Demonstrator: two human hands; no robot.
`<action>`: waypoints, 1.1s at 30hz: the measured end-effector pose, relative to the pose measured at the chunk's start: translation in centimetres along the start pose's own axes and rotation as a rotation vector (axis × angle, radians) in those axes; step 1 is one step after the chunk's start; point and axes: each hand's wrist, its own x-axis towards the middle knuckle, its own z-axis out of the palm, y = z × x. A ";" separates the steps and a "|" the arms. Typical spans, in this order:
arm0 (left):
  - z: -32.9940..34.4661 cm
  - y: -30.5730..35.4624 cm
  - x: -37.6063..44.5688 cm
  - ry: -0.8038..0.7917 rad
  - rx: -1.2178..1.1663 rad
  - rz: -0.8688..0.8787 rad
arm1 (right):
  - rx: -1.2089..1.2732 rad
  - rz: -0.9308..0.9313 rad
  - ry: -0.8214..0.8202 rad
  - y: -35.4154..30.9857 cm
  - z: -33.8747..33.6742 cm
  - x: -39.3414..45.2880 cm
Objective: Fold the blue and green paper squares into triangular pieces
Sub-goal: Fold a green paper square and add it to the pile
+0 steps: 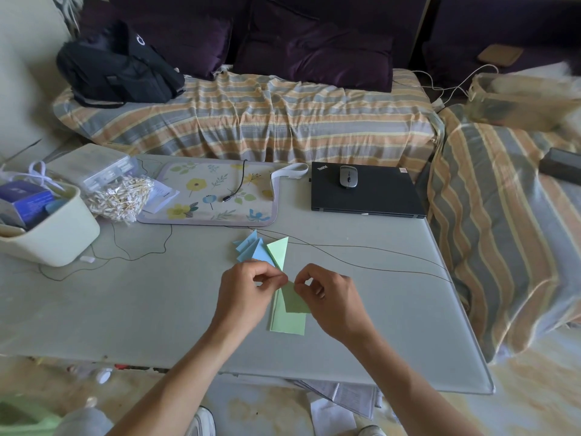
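A green paper strip [289,320] lies on the grey table [141,309], its top corner folded over into a slanted flap [295,302]. My left hand [248,294] pinches the strip's upper end with thumb and forefinger. My right hand [330,297] pinches the flap's upper edge from the right. Just beyond my hands lie folded blue triangular pieces [251,248] and one folded green triangular piece [279,251], touching each other.
A thin dark cable [361,256] runs across the table behind the papers. A floral mat [210,193], a closed black laptop [364,193] with a mouse [348,176] on it, a cream bin [56,234] and a bag of small sticks [121,198] stand farther back.
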 end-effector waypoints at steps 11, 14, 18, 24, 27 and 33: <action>0.5 -0.4 0.2 0.014 0.029 -0.004 | 0.017 -0.065 0.022 -0.3 0.3 -0.1; 0.0 -0.3 0.3 0.023 -0.024 -0.068 | 0.008 -0.056 -0.012 0.1 0.1 0.0; -0.1 0.0 0.3 0.048 0.001 -0.074 | 0.008 -0.062 -0.015 -0.1 0.0 -0.1; -0.2 0.0 0.2 0.070 0.013 -0.067 | -0.006 -0.008 -0.063 0.2 -0.3 0.2; -0.1 -0.1 0.3 0.048 0.041 -0.015 | -0.080 -0.029 -0.066 0.6 -0.2 0.2; -0.2 -0.1 0.2 -0.186 0.160 0.146 | -0.244 -0.134 -0.058 2.0 -0.3 0.0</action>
